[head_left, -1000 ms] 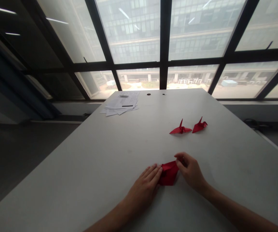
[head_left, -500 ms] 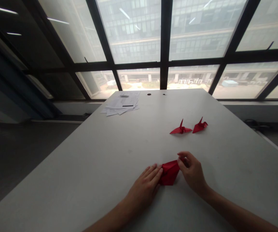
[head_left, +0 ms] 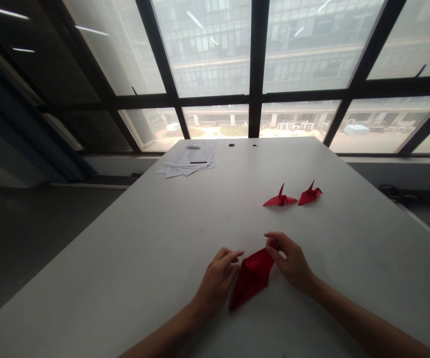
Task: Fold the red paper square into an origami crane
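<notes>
A partly folded sheet of red origami paper (head_left: 253, 279) lies on the white table, a pointed end toward me. My right hand (head_left: 288, 258) pinches its far right corner between thumb and fingers. At the paper's left edge is my left hand (head_left: 218, 278), its index finger stretched out and apart from the thumb, which is close to or touching the edge. Farther back stand two folded red paper cranes, a left crane (head_left: 281, 200) and a right crane (head_left: 310, 195), nearly touching.
Loose printed papers (head_left: 188, 161) with a small clear object on top lie at the far left of the white table (head_left: 125, 253). Two small holes are near its far edge. Large windows (head_left: 215, 49) rise beyond it, and a blue curtain (head_left: 24, 109) hangs at left.
My left hand has lifted off the paper and drawn its fingers back. The paper has turned, and a long point toward me now shows. My right hand has moved slightly left, still pinching the corner.
</notes>
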